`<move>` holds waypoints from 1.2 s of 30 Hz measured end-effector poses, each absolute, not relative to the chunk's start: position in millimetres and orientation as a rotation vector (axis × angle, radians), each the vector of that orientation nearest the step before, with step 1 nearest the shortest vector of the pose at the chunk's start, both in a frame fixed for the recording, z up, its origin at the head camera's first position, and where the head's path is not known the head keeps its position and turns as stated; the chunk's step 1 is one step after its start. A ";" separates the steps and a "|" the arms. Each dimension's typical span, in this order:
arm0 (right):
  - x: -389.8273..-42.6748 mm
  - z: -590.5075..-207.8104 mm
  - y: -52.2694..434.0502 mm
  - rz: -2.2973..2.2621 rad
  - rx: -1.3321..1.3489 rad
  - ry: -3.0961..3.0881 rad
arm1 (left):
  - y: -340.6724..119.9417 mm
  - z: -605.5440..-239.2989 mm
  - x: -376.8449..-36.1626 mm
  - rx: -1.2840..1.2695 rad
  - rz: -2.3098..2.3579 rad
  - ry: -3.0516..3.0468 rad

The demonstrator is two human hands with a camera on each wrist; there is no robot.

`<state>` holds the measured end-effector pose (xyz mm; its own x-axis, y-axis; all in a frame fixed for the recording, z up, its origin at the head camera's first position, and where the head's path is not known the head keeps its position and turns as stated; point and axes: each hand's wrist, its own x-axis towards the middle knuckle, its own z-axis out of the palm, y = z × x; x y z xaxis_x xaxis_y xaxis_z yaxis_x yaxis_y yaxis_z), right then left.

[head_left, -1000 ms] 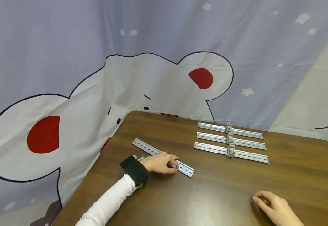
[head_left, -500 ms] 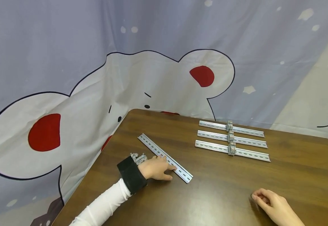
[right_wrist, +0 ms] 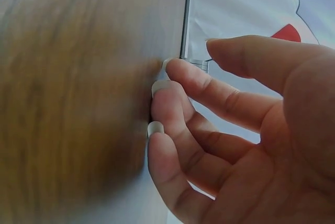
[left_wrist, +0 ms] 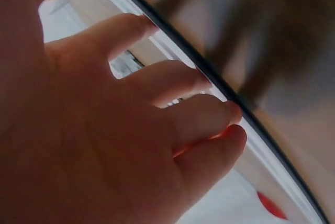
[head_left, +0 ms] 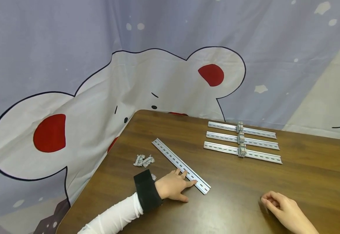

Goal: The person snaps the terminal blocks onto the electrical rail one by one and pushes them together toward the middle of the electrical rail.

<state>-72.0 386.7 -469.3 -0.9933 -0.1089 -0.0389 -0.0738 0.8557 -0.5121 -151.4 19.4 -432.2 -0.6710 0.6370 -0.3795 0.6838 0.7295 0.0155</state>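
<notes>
I see my left hand [head_left: 174, 188] flat with fingers extended, fingertips resting on the near end of the slotted metal rail [head_left: 181, 165] lying diagonally on the counter [head_left: 240, 182], while my right hand [head_left: 285, 213] rests loosely curled, holding nothing, well apart.

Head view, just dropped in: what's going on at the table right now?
A person sits at a brown table. Their left hand lies with straight fingers on the near end of a loose metal rail set at an angle. Small grey clips sit just left of it. Three more rails lie parallel farther back, each carrying a clip. The right hand rests loosely curled on the table, holding nothing.
</notes>
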 end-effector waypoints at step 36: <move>-124.9 -461.3 194.0 -0.549 -0.451 2.786 | 25.4 -445.7 -124.1 0.855 -0.203 2.734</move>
